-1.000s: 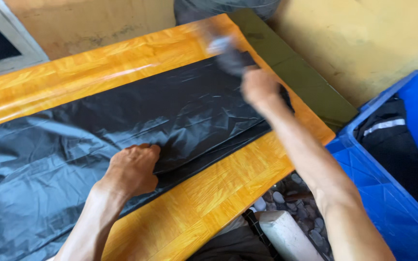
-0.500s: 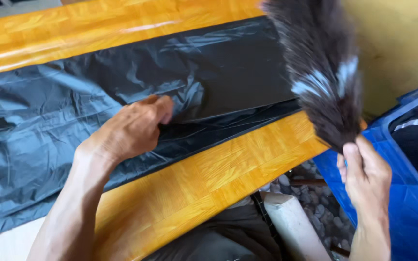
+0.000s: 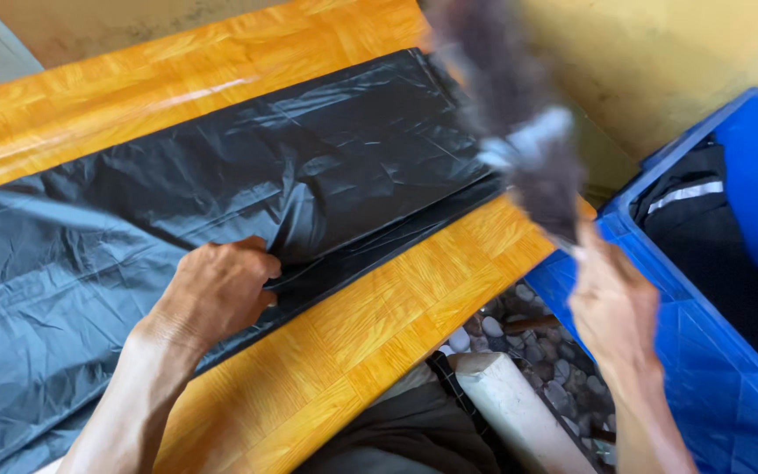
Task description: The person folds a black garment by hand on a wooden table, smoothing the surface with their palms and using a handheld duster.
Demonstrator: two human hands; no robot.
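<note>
The right hand is closed round the base of a dark feather duster, holding it upright over the table's right end; the duster is blurred, so its exact shape is hard to tell. The left hand rests knuckles up on a black plastic sheet, fingers curled and pinching a fold near its front edge. The sheet lies across an orange wood-patterned table. A blue crate stands just right of the table.
</note>
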